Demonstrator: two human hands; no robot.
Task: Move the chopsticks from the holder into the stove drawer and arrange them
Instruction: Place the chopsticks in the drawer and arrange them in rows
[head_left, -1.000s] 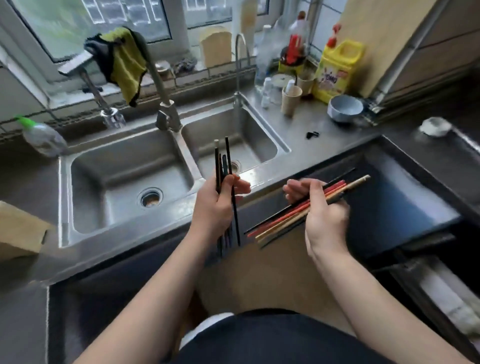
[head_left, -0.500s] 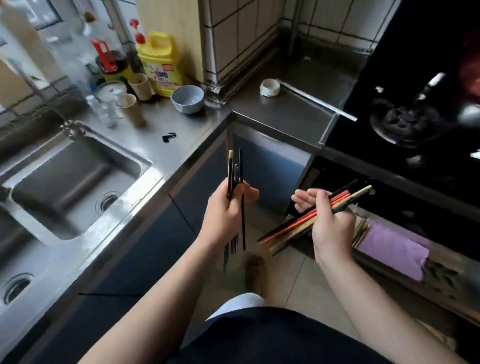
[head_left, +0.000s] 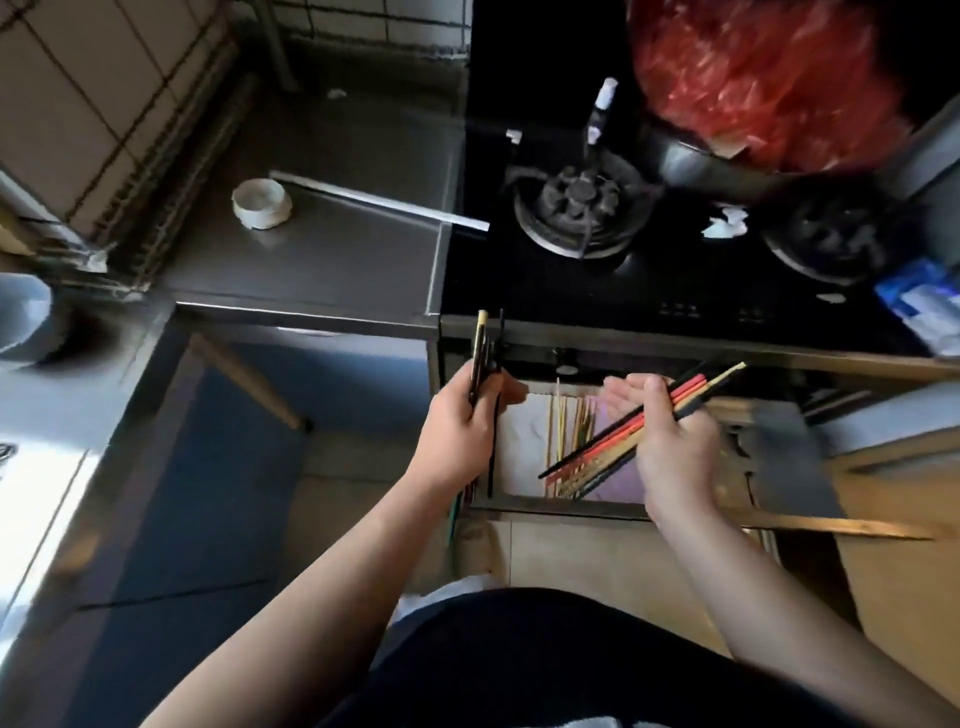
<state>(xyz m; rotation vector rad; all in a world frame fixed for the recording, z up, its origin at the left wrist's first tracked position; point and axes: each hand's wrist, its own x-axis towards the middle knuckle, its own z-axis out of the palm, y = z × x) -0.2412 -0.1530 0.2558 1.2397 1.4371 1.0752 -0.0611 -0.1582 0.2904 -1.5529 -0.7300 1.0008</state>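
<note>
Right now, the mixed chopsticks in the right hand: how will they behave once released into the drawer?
Likely stiff: the mixed chopsticks jut straight past both sides of the right hand without sagging. Probably light, since one hand carries them all. Fanned at the ends, so they may scatter or roll in the drawer.

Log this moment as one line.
left hand: grips dark chopsticks upright | right hand: grips coloured chopsticks slanted | drawer: open beneath hands

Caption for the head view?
Left hand grips dark chopsticks, right hand holds coloured chopsticks, at the open drawer.
</note>
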